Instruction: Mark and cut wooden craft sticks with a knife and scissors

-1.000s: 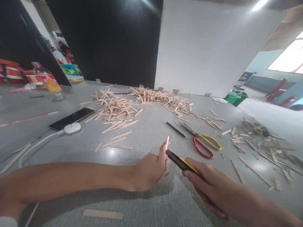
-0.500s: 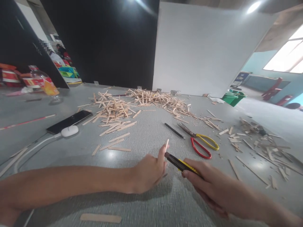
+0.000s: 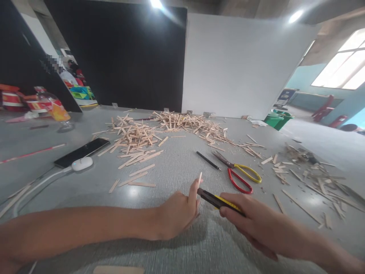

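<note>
The grey bench [image 3: 176, 167] is strewn with wooden sticks [image 3: 137, 133]. Near its front my left hand [image 3: 177, 214] pinches one thin, pale stick [image 3: 200, 177] upright. My right hand [image 3: 246, 219] grips a yellow-and-black utility knife [image 3: 215, 199], tip just beside it. I judge I'm lining up a cut — the next move needs a steady blade, clear of my fingers.

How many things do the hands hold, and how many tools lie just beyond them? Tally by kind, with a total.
Utility knife, in right hand: 1
Wooden stick, in left hand: 1
Scissors: 1
Black pen: 1
Total: 4
</note>
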The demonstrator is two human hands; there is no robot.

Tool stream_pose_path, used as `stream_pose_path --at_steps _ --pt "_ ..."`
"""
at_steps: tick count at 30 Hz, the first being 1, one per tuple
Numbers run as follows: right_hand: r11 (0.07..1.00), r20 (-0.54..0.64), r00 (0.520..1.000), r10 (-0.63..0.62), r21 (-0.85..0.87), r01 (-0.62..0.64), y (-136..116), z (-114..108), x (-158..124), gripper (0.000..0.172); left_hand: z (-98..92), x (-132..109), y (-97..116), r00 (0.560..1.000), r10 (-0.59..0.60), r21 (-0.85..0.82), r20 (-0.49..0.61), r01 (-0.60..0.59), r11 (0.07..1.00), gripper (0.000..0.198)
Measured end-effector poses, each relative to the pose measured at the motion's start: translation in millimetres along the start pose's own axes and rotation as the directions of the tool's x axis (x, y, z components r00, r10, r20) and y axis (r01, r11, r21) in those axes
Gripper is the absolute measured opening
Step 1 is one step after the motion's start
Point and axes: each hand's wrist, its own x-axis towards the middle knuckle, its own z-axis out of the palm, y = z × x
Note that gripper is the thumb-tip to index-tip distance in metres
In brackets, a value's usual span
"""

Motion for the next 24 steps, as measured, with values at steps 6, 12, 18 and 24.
stream_pose_path --at_steps 6,12,18,24 --pt "0.999 0.032 0.999 0.025 0.035 -0.026 -2 11 4 0.023 4.4 0 -4 1.0 -0.004 -0.112 0.014 0.006 0.994 0.067" --pt "0.992 -0.176 0.977 -0.124 -0.049 0.117 -9 30 9 0.027 -5.5 4 2 0.995 -0.086 -0.171 0.042 0.092 0.981 0.061" --pt "0.998 0.048 0.999 0.004 0.057 -0.007 -13 -5 3 0.023 -6.9 2 1 0.999 -0.045 -0.176 0.011 0.046 0.983 0.061" --pt "0.997 0.047 0.996 -0.072 0.032 0.071 -3 -8 6 0.026 -23.3 3 0 0.998 0.033 -0.485 0.048 -0.006 0.875 0.048"
